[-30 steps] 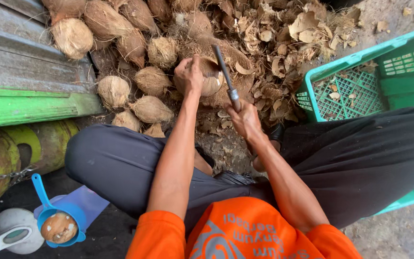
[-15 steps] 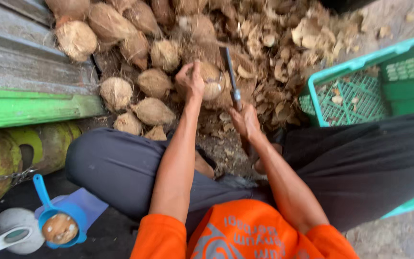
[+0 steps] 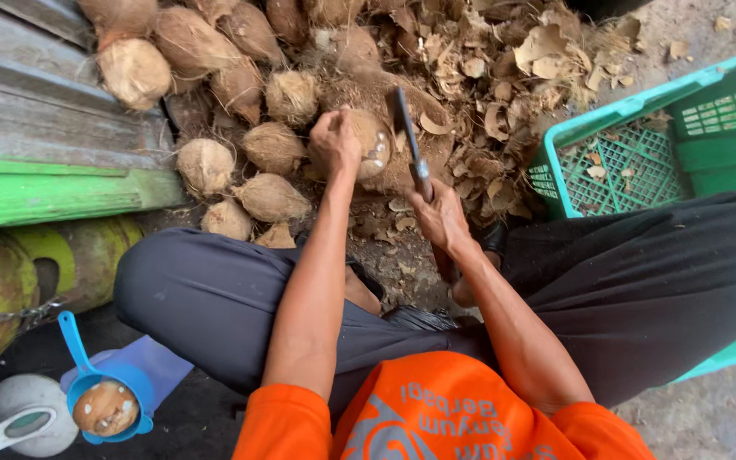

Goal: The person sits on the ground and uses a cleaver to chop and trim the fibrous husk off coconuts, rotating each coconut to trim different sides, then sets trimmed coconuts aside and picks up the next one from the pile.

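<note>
My left hand [image 3: 334,140] grips a brown, partly husked coconut [image 3: 371,143] held out in front of my knees. My right hand [image 3: 441,215] is closed around the handle of a cleaver [image 3: 407,136], whose dark blade points away from me and rests against the right side of that coconut. Both forearms reach forward from orange sleeves over my black trousers. Below the coconut the ground is covered in husk chips.
Several husked coconuts [image 3: 273,198] lie in a heap at the upper left, with a pile of husk scraps [image 3: 504,77] behind. A green plastic crate [image 3: 641,153] stands at right. At left are a green plank [image 3: 53,192], a gas cylinder [image 3: 10,281] and a blue scoop [image 3: 104,400] holding a coconut piece.
The view has shifted slightly. My left hand has turned the coconut a little, and the cleaver blade has stayed against its right side.
</note>
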